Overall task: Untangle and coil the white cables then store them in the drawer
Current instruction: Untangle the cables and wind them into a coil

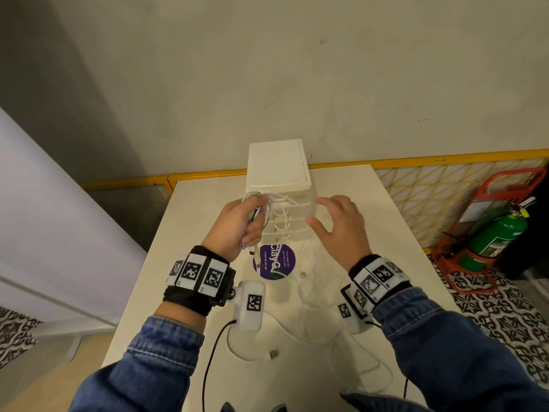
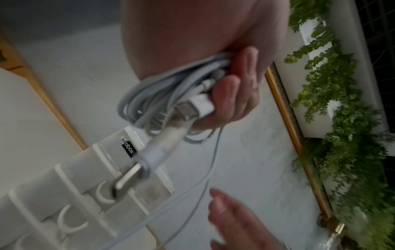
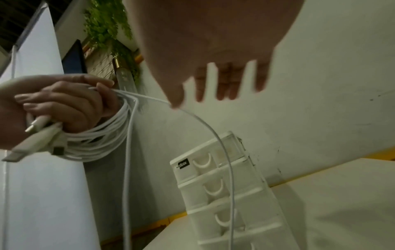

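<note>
1. Coiling step: left hand fingers clamped round the coiled white cables, beside the drawer unit
2. Right hand, fingers spread, holds nothing; next it likely gathers the trailing strand

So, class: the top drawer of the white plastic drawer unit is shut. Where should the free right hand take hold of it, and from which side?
Hook fingers of the right hand into the curved white handle on the top drawer front, approaching from the front: the handle juts toward the person.
</note>
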Demonstrator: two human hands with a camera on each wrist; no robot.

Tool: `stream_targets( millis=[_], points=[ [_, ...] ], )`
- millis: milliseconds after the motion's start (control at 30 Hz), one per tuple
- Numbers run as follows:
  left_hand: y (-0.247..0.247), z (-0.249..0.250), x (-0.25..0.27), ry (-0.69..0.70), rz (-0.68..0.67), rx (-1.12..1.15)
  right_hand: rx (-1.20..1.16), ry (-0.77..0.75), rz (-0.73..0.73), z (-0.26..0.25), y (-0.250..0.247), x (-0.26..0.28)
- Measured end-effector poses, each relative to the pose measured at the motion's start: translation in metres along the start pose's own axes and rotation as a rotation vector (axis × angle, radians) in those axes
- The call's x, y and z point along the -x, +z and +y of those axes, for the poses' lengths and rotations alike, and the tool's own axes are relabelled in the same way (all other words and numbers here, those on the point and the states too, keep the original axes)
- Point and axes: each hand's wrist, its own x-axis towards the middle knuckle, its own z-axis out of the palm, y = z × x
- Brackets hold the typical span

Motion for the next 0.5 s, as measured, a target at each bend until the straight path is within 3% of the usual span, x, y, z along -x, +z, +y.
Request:
stream_targets(
  millis=[100,167,233,367,433,500],
  points=[
    [0.007,0.0,0.002,-0.018,-0.048,-0.041,-0.457,-0.171,-0.147,-0.021,0.003,0.006],
    [0.011,0.0,0.003,-0.02,-0.094,-0.049,-0.612,-0.095,-0.295,-0.033,0.008,0.008],
    [0.013,0.002,0.004,-0.001,-0.167,-0.009,-0.599,-0.001,-0.37,-0.036,0.012,0.01],
    [0.004,0.015,0.006,0.144,-0.339,0.327,-0.659,0.137,-0.407,-0.024,0.01,0.017],
    [-0.007,0.019,0.006,0.199,-0.296,0.475,-0.734,0.201,-0.369,-0.016,0.002,0.018],
    [-0.018,0.014,0.004,0.187,-0.22,0.476,-0.755,0.211,-0.285,-0.013,-0.009,0.012]
  ],
)
